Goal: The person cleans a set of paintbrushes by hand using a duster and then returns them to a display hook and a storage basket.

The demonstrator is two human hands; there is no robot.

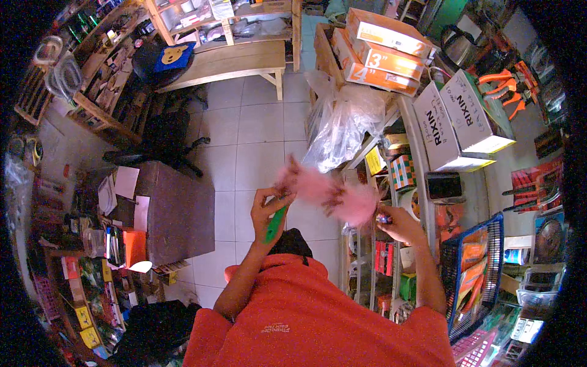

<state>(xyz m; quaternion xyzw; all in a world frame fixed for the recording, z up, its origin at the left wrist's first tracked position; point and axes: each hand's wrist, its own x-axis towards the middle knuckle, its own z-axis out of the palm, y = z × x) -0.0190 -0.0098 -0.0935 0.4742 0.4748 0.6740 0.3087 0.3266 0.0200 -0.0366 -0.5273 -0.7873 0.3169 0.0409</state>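
Note:
A fluffy pink and brown duster (321, 188), blurred, stretches between my two hands in front of my body. Its right end meets my right hand (396, 223), whose fingers are closed around a small dark shiny part at that end. My left hand (268, 215) is at the duster's left end, thumb and fingertips pinched together there. A flat green handle or strip (275, 225) lies along the left palm. Whether that green piece joins the duster cannot be told.
Shelves with boxed goods (385, 266) stand close on my right, below white cartons (435, 128) and a blue basket (472, 270). Clear plastic bags (339, 124) hang ahead. A dark desk (179, 211) and a black swivel chair (169, 133) are on the left; a wooden bench (234, 59) is farther off.

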